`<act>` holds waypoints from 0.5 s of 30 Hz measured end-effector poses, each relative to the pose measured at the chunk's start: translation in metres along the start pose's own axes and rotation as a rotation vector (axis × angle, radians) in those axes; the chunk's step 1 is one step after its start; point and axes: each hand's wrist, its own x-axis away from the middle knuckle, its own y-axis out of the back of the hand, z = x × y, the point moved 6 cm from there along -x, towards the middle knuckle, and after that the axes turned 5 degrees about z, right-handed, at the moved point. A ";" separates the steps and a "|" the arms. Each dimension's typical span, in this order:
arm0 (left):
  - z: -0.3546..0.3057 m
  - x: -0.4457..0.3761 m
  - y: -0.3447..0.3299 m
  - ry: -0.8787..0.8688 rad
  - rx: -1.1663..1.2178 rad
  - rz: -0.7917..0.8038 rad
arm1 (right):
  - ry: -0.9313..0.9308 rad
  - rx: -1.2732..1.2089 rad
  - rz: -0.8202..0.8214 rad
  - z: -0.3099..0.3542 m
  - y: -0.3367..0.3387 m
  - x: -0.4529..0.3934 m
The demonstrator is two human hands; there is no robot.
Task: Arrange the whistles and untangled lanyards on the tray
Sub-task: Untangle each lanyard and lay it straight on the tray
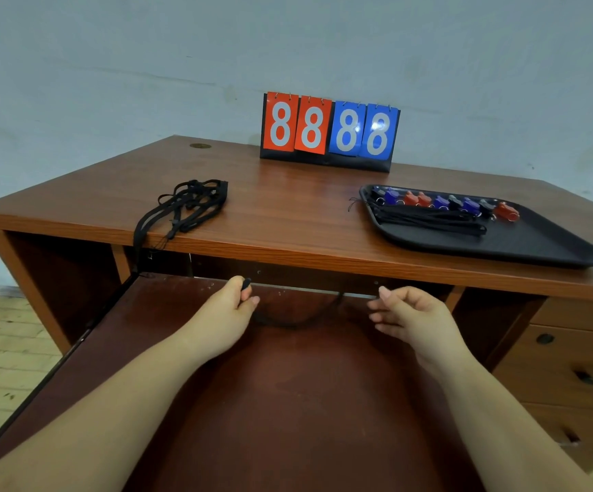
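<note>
A single black lanyard point(298, 319) is being held over the pulled-out shelf point(287, 403) below the desk top point(287, 207), sagging in a dark, blurred loop between the two hands. One end, a small black clip, is being pinched between thumb and fingers of the left hand point(232, 307), which is closed on it. The right hand point(408, 314) is being held half open, fingers loosely curled; whether the other end of the cord is actually being gripped there cannot be told, since the cord fades into the shadow near that hand. On the right of the desk a black tray point(536, 250) is being filled: a row of red, blue and dark whistles point(444, 202) is lying along its far edge, and a bundle of straightened lanyards point(430, 218) is lying just in front of them, with the near part of the tray bare. On the left of the desk a tangled heap of black lanyards point(188, 204) is waiting, one strand hanging over the front edge. A flip scoreboard point(328, 131) is standing at the back, apart from the work. The task is judged to be well past halfway for the whistles but unfinished for the cords: the one in hand is yet to be laid on the tray, and the heap is yet to be untangled.
</note>
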 end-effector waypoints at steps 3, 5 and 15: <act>-0.001 0.002 -0.002 -0.022 0.010 0.022 | -0.002 0.020 0.004 0.000 -0.003 0.002; -0.006 0.004 -0.006 -0.063 0.009 0.045 | 0.015 0.172 0.030 -0.002 -0.010 0.003; -0.032 0.015 -0.028 -0.280 0.151 0.177 | 0.332 0.674 0.503 0.016 -0.099 0.042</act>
